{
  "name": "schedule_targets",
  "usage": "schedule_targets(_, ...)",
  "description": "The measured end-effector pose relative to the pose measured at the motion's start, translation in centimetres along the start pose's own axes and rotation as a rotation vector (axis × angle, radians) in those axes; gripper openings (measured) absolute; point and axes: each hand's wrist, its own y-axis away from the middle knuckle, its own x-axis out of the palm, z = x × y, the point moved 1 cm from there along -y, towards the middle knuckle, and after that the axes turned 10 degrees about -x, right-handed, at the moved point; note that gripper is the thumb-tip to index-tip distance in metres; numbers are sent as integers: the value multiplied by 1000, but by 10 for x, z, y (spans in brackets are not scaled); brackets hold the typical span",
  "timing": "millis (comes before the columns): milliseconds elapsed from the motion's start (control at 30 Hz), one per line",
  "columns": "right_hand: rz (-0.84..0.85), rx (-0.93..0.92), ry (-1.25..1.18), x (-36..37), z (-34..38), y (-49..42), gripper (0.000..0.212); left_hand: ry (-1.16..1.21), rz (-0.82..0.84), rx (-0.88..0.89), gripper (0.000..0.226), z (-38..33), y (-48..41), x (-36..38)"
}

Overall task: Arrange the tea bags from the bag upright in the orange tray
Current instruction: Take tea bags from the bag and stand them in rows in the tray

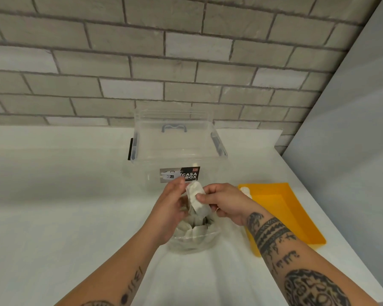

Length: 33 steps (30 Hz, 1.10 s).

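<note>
At the centre of the frame a pale tea bag (196, 198) is held just above the mouth of a clear plastic bag (192, 241), which is set on the white counter (53, 206) slightly below centre. The tea bag is pinched by the right hand (227, 203), with the thumb laid on its front face and the fingers curled behind it. The left hand (169, 206) is placed against the tea bag from the left of the picture. Its fingertips are seen touching the upper edge, but whether that edge is actually gripped cannot be told. The two hands are thus drawn together around the one tea bag, almost touching. More tea bags (195, 228) are packed inside the plastic bag, directly beneath the hands.

Right of centre the orange tray (296, 217) is laid on the counter, its long side running toward the lower right. A small white packet (245, 192), apparently another tea bag, is lodged in the tray's upper left corner, just beyond the right hand. Whether it stands upright cannot be judged.

Above centre, behind the hands, a clear storage box (177, 146) is seen, marked with a dark label (180, 174) reading "CASA BOX". The upper half of the frame is filled by a grey brick wall (142, 62), and a plain grey panel (352, 107) is seen along the right edge.
</note>
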Motion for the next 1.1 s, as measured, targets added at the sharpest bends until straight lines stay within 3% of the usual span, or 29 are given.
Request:
schedule_targets(67, 2, 38, -64, 5, 7, -1, 8, 35, 56, -43, 67, 0, -4, 5)
schedule_targets(267, -30, -15, -141, 28, 10, -7, 36, 178, -1, -172, 24, -6, -8, 8)
schedule_targets(433, -193, -141, -194, 25, 13, -7, 22, 413, -89, -234, 21, -14, -9, -15)
schedule_targets(533, -275, -194, 101, 13, 9, -9, 7, 449, -116, -228, 23, -20, -8, -26)
schedule_targets(733, 85, -101, 909, 34, -11, -12, 18, 501, -130, -268, 29, -22, -7, -27)
schedule_targets(900, 81, -144, 1043, 51, -37, -22, 47, 460, -92, -285, 36, -25, -1, -25)
schedule_targets(1100, 68, -205, 1096, 48, -41, -23, 40, 143, -85, -227, 26, -28, 7, -21)
